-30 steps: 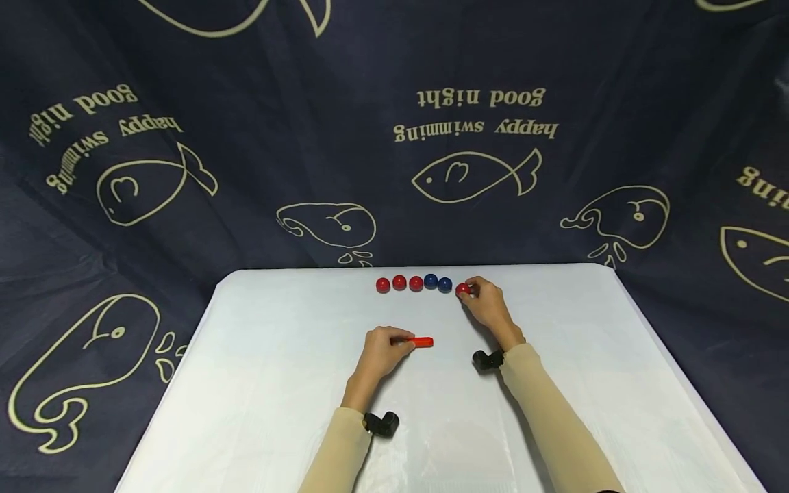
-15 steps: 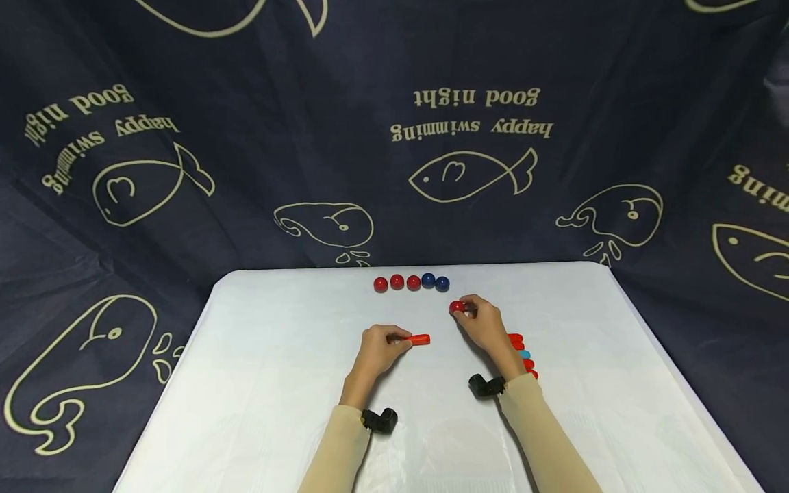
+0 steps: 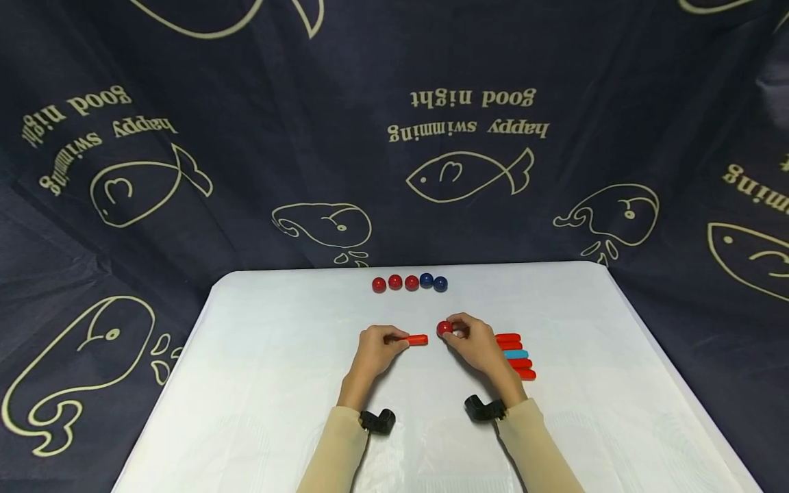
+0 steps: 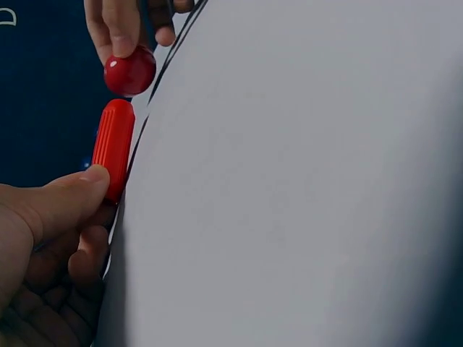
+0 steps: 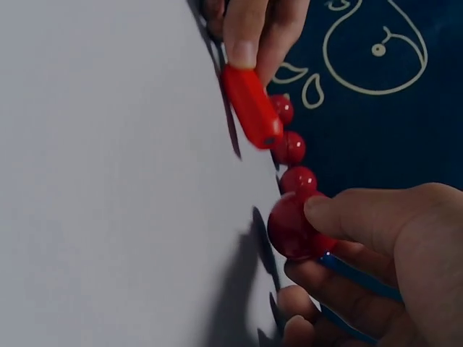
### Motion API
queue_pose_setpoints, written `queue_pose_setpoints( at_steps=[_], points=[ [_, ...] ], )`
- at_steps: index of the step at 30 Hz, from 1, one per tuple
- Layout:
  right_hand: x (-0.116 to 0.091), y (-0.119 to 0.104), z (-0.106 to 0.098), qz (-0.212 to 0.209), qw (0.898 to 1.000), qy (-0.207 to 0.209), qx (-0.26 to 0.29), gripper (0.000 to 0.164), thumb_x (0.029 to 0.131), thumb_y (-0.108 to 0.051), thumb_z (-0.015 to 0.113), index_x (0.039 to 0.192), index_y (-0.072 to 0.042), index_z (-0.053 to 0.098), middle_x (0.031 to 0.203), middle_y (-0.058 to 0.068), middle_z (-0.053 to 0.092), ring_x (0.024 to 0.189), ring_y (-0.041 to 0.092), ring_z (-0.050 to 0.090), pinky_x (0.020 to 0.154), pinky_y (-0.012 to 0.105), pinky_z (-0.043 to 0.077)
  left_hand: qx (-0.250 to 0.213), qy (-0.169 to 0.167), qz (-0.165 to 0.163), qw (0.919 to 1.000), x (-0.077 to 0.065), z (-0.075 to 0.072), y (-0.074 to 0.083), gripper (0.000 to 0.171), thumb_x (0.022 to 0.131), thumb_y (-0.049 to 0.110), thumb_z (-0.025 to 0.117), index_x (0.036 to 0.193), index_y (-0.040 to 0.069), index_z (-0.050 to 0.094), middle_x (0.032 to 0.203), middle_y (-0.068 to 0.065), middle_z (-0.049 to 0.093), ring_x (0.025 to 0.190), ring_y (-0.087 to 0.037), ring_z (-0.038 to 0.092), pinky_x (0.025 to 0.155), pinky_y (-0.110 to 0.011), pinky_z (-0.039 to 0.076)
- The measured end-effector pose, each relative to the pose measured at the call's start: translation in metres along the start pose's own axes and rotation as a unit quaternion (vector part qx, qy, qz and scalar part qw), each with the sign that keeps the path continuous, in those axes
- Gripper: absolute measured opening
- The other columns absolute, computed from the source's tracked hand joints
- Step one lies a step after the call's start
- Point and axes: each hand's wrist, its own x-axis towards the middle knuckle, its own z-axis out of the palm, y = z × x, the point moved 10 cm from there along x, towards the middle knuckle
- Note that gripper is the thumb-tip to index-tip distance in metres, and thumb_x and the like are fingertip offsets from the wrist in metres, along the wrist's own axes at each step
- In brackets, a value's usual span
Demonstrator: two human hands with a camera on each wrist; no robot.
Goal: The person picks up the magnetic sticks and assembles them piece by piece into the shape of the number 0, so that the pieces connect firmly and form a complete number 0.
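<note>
My left hand pinches a short red ribbed stick by one end, between thumb and fingers. Its free end points right, and a small dark spot shows on that end face in the right wrist view. A glossy red ball is pinched in my right hand, just right of the stick's free end. In the left wrist view a narrow gap separates the ball from the stick. Behind both hands, three red balls and two blue balls stand in a row.
Beside my right wrist lie several red sticks and one light blue stick, partly covered by the hand. A white table spreads beneath everything. At its far edge hangs a dark blue cloth printed with fish and whales.
My right hand has brought the red ball away from the row, toward me and left to the stick's free end. The sticks beneath that arm have come into view. My left hand stays nearly still.
</note>
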Motion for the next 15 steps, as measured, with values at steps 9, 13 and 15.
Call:
queue_pose_setpoints(
  at_steps=[9,13,15],
  points=[
    [-0.006,-0.010,0.007,-0.025,0.999,-0.020,0.000,0.029,0.090,-0.016,0.079,0.117,-0.007,0.072,0.097,0.005,0.073,0.081,0.015,0.059,0.071,0.028,0.050,0.001,-0.002,0.008,1.0000,0.000,0.000,0.001,0.007,0.088,0.012,0.082,0.095,0.011,0.083,0.082,-0.002,0.076,0.064,-0.006,0.054,0.059,-0.022,0.045],
    [-0.006,-0.011,0.013,-0.033,0.999,-0.031,-0.003,0.030,0.091,-0.017,0.078,0.118,-0.007,0.071,0.100,0.005,0.073,0.083,0.015,0.060,0.073,0.028,0.051,0.005,0.000,0.007,1.0000,0.000,0.001,0.000,0.007,0.089,0.013,0.082,0.095,0.012,0.083,0.079,-0.001,0.075,0.063,-0.007,0.052,0.058,-0.022,0.043],
    [-0.006,-0.011,0.016,-0.033,0.999,-0.036,-0.006,0.030,0.091,-0.019,0.079,0.119,-0.008,0.071,0.101,0.004,0.072,0.085,0.015,0.060,0.075,0.028,0.052,0.009,0.003,0.006,0.9999,0.000,0.001,0.000,0.007,0.089,0.013,0.082,0.095,0.012,0.083,0.078,0.000,0.074,0.063,-0.007,0.051,0.057,-0.022,0.042]
  ],
)
